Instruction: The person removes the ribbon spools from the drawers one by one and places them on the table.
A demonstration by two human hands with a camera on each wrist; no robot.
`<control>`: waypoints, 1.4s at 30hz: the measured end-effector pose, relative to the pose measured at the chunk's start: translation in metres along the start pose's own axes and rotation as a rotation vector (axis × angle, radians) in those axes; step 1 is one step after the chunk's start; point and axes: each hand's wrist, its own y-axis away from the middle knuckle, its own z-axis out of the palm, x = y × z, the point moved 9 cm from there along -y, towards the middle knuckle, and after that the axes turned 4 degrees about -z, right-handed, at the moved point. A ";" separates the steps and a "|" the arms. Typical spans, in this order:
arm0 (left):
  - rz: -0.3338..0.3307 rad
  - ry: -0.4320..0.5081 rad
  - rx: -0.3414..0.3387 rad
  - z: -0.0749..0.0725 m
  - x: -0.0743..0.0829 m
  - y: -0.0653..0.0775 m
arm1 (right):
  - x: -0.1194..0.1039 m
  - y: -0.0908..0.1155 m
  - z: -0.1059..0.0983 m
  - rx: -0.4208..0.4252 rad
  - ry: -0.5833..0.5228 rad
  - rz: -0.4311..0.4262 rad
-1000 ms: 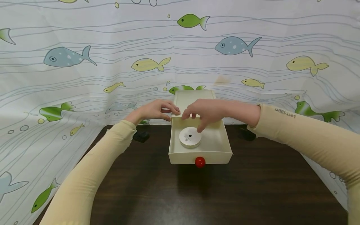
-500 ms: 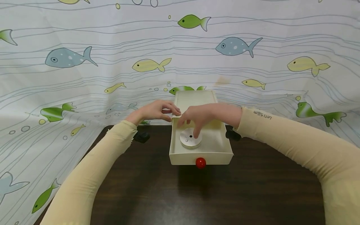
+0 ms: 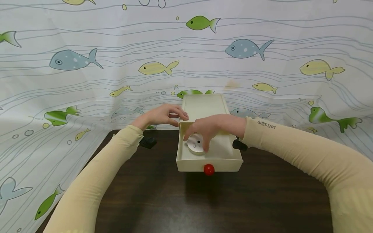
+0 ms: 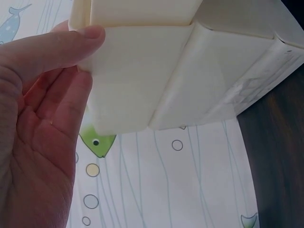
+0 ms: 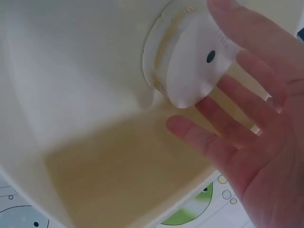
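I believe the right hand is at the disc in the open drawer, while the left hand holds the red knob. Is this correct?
Not quite: the left hand holds the edge of the box, not the red knob, as the head view shows. The rest stands.

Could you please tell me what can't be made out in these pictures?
Print on the white disc: too small in the head view, blurred in the right wrist view.
Inside of the drawer: partly hidden behind the right hand, head view.
Tip of the right thumb: cut off by the top edge, right wrist view.
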 end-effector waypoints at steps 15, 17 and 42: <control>-0.014 0.028 0.015 0.004 0.002 0.001 | 0.001 -0.008 0.015 -0.002 0.064 -0.013; -0.013 0.038 0.016 0.003 0.002 0.001 | 0.001 -0.008 0.015 0.006 0.076 -0.018; 0.002 0.048 0.021 0.001 -0.002 0.001 | -0.012 0.032 -0.014 0.151 0.027 -0.116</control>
